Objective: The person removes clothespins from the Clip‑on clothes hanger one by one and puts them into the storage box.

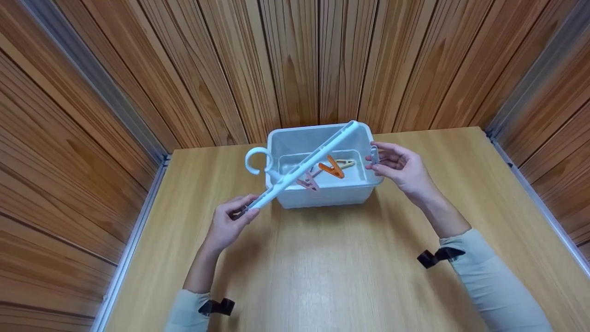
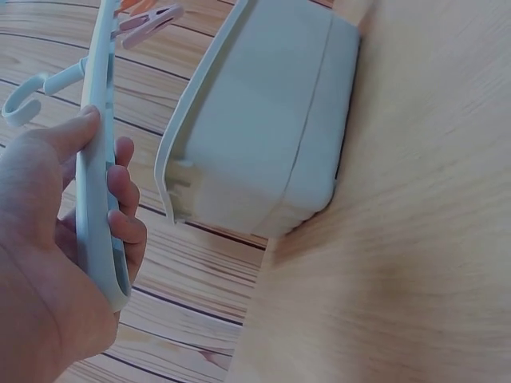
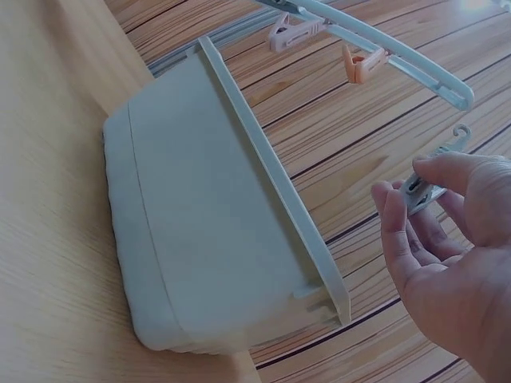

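My left hand (image 1: pixel 225 227) grips one end of a light blue clip hanger (image 1: pixel 306 162), which slants up to the right over the white basin. Its curved hook (image 1: pixel 254 160) sticks out to the left. From the bar hang a pink clothespin (image 3: pixel 297 33) and an orange clothespin (image 3: pixel 364 65). Between thumb and fingertips, my right hand (image 1: pixel 405 171) pinches a grey clothespin (image 3: pixel 423 190) with a small hook at its end, at the basin's right rim in the head view. A yellowish clothespin (image 1: pixel 345 163) shows inside the basin, partly behind the orange one.
The white basin (image 1: pixel 325 197) stands on the wooden table (image 1: pixel 304 267), near its back edge. Wood-panelled walls (image 1: pixel 299 60) close off the back and both sides, with metal rails (image 1: pixel 133 240) along the table's sides.
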A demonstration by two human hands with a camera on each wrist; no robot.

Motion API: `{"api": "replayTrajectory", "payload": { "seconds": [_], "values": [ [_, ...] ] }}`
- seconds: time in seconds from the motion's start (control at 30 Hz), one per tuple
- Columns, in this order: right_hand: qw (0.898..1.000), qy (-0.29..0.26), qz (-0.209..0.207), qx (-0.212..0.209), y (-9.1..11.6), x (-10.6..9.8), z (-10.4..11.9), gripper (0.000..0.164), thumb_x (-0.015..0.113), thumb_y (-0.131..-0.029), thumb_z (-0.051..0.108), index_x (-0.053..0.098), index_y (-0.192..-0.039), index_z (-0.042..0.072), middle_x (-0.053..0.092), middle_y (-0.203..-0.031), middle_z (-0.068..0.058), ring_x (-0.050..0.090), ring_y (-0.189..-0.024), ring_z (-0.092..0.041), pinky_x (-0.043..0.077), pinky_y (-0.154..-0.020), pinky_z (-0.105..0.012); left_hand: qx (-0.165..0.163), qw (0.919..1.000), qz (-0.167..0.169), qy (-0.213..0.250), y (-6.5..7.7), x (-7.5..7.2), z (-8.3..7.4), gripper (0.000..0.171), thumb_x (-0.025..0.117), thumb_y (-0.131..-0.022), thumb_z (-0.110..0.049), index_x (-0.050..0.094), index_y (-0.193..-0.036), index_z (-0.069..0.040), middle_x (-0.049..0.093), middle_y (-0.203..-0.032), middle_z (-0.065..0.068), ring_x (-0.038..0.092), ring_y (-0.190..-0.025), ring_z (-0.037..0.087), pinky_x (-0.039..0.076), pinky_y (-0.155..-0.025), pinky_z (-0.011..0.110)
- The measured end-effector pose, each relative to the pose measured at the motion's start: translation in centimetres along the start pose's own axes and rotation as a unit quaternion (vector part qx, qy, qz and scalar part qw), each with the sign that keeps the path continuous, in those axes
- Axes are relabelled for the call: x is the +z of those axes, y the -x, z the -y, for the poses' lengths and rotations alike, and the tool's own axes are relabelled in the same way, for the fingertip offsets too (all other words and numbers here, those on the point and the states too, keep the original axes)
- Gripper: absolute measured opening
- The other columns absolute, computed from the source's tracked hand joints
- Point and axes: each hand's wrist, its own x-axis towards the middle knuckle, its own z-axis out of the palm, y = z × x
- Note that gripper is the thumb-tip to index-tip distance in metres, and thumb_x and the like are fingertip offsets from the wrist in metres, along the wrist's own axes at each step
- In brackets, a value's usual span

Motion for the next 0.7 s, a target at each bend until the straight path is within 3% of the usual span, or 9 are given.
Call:
{"api": "replayTrajectory", "payload": {
  "seconds": [0.37, 0.53, 0.7],
  "values": [
    [0.998, 0.054, 0.007, 0.010, -2.1, 1.1, 0.9, 0.054, 0.069, -0.109, -0.002, 0.058, -0.162, 0.005, 0.076, -0.132, 0.002, 0.075, -0.120, -0.007, 0.059, -0.105, -0.017, -0.010, 0.9995, -0.031, 0.002, 0.6, -0.8, 0.8, 0.032, 0.075, -0.105, 0.001, 0.079, -0.137, 0.000, 0.079, -0.110, 0.002, 0.065, -0.085, 0.011, 0.059, -0.074, 0.020],
    [0.998, 0.053, -0.001, 0.015, -3.1, 1.6, 1.0, 0.053, 0.069, -0.109, -0.001, 0.060, -0.160, 0.005, 0.074, -0.129, 0.009, 0.075, -0.121, -0.006, 0.058, -0.107, -0.015, -0.011, 0.9992, -0.038, 0.000, 1.2, -1.4, 1.2, 0.033, 0.074, -0.105, 0.001, 0.078, -0.138, 0.001, 0.077, -0.106, -0.002, 0.065, -0.083, 0.011, 0.058, -0.073, 0.020],
    [0.999, 0.046, -0.001, 0.022, -4.1, 1.9, 0.9, 0.053, 0.068, -0.109, -0.002, 0.059, -0.160, 0.005, 0.074, -0.131, 0.006, 0.074, -0.122, -0.008, 0.060, -0.106, -0.016, -0.013, 0.9990, -0.042, -0.004, 1.7, -1.8, 1.7, 0.033, 0.073, -0.106, 0.000, 0.077, -0.139, 0.001, 0.077, -0.105, -0.008, 0.065, -0.083, 0.010, 0.058, -0.073, 0.020]
  ]
}}
